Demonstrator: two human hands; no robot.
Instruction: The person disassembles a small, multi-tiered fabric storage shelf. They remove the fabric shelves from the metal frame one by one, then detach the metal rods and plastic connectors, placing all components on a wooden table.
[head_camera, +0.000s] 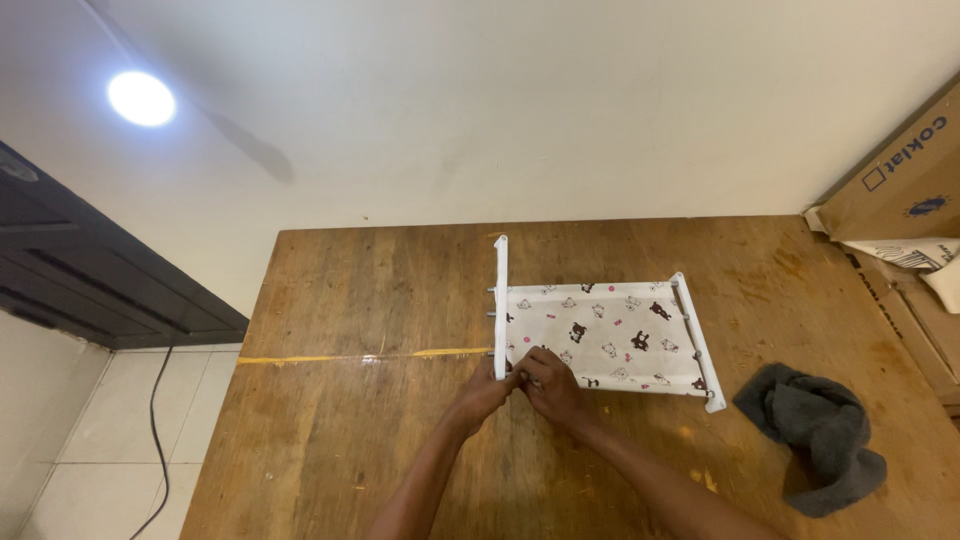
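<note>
- The small fabric rack (600, 338) lies just right of the frame's centre on the wooden surface (380, 300) — a white frame with patterned cloth stretched between two end bars.
- Both hands meet at its near left corner: the left hand (487, 392) is pinched shut on the foot of the upright white bar (500, 310), and the right hand (550, 385) is closed on the cloth edge beside it (what lies between those fingertips is too small to tell).
- The upright bar carries short pegs along its side; I judge that a skewed push could miss them and pop the bar loose.
- With only one corner held, the far right bar (698, 345) is free — the frame may swivel on the surface.
- Pulling too hard could pucker or tear the cloth at that corner.
- The grey cloth (820, 435) at lower right sits well apart, so snagging looks unlikely.
</note>
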